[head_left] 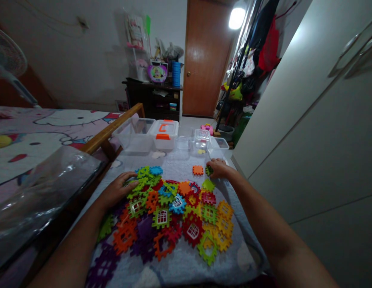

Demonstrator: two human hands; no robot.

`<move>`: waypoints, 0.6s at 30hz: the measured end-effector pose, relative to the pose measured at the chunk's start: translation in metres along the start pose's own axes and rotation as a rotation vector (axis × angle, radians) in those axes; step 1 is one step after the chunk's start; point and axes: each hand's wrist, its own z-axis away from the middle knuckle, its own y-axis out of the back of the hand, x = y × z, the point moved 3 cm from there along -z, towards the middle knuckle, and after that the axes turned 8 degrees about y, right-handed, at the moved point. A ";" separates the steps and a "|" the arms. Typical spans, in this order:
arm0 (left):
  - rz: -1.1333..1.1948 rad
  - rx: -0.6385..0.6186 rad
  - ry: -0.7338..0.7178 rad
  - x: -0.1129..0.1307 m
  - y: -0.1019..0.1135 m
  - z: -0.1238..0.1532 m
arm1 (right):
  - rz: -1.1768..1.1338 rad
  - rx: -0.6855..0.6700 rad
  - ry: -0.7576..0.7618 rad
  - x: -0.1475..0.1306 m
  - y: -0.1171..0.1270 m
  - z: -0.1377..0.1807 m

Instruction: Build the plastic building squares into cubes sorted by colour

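A heap of colourful plastic interlocking tiles, among them a dark red tile with a white window (193, 229), spreads over the blue-grey cloth. My left hand (121, 187) rests at the heap's left edge, its fingers bent against the green tiles (144, 184); whether it grips one is hidden. Beyond the heap on the right, my right hand (218, 168) has its fingers closed on a green tile (209, 170). Just left of that lies a flat orange tile (198, 170). Yellow tiles (225, 224) overlap at the right, and purple tiles (103, 264) lie near my left forearm.
Along the far side stand an open clear bin (135, 136), a lidded box with orange clasps (165, 134) and small clear containers (202, 138). A wooden rail (114, 128) and plastic bag (48, 188) border the left; a white cabinet (309, 120) borders the right.
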 end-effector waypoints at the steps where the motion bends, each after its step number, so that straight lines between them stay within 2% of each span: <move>1: -0.003 0.004 0.001 0.001 0.001 0.000 | 0.002 -0.001 -0.002 0.000 0.001 0.000; 7: -0.028 0.025 -0.004 0.006 0.003 0.002 | -0.045 0.080 0.056 -0.022 0.006 -0.014; 11: -0.018 0.020 -0.003 0.007 0.003 0.003 | -0.033 0.083 0.077 -0.040 0.003 -0.026; 18: -0.004 -0.007 0.008 0.010 0.003 0.002 | -0.009 0.069 0.069 -0.043 0.001 -0.026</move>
